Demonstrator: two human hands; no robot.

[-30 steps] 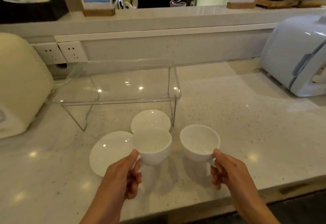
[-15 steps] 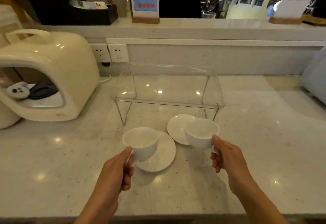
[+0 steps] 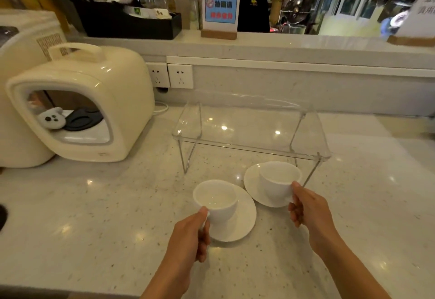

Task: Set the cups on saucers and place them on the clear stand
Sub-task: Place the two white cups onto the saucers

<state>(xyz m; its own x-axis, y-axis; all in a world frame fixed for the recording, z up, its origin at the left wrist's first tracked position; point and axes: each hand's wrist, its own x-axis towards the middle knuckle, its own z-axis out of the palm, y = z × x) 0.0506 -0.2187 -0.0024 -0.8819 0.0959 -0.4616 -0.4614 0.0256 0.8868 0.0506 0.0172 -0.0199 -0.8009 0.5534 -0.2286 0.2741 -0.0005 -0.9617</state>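
Observation:
Two white cups and two white saucers are on the marble counter in front of the clear stand [image 3: 254, 131]. My left hand [image 3: 193, 235] grips the handle of the left cup [image 3: 215, 201], which is over the near saucer [image 3: 242, 222]. My right hand [image 3: 306, 207] grips the handle of the right cup [image 3: 279, 179], which is over the far saucer [image 3: 253, 186], partly under the stand's front edge. Whether the cups rest on the saucers or hover just above them I cannot tell. Nothing stands on the stand's top.
A cream appliance [image 3: 77, 100] with a handle and an open window stands at the left. Wall sockets [image 3: 180, 76] sit behind it, a raised ledge [image 3: 282, 44] runs along the back with a sign [image 3: 220, 11] and a black box [image 3: 127, 22]. A person stands behind the ledge.
Both hands carried their cups from beside the saucers to over them, the left cup over the near saucer and the right cup over the far one. The view swung left.

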